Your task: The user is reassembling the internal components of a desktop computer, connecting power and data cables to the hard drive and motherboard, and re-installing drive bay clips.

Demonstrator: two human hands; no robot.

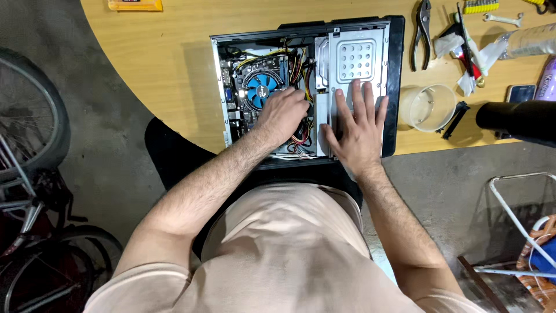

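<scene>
Wooden tabletop (174,64) carrying an opened desktop computer case (394,87), both hands inside it.

Left hand (282,116) is curled down among the coloured cables (301,75) just right of the blue cooling fan (262,88); its fingers are bent and buried in the wiring, so I cannot tell whether they pinch anything. Right hand (359,130) lies flat on the grey metal drive cage (354,58), fingers spread and pointing away from the body, thumb hooked over the cage's left edge. The cage's long axis runs away from the person, beside the cable bundle, so the left hand is nearer the wiring. Pliers (423,35) and a clear plastic tub (428,107) lie to the right, well apart from both hands.
</scene>
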